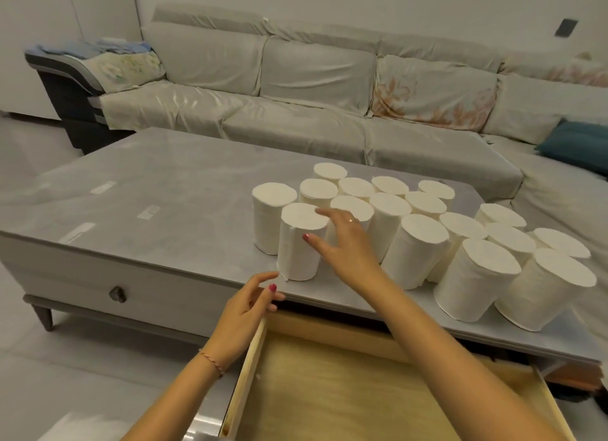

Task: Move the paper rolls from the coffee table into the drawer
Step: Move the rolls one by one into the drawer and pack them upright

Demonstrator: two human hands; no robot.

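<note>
A: R hand (342, 240)?
B: Fingers spread wide, thumb touching the front roll (301, 243) at the coffee table (138, 190) front edge.
A: L hand (245, 312)?
B: Loosely curled, holding nothing, by the open drawer (345, 384) left-back corner.
A: Rolls?
B: About 17 paper rolls (424, 230), all upright, right half.

We see the left half of the bench (131, 190) bare, an open way in from that side. On the right the paper rolls (424, 217) stand packed, most touching. Below, the pulled-out drawer (345, 391) gapes open under the bench's near edge.
</note>
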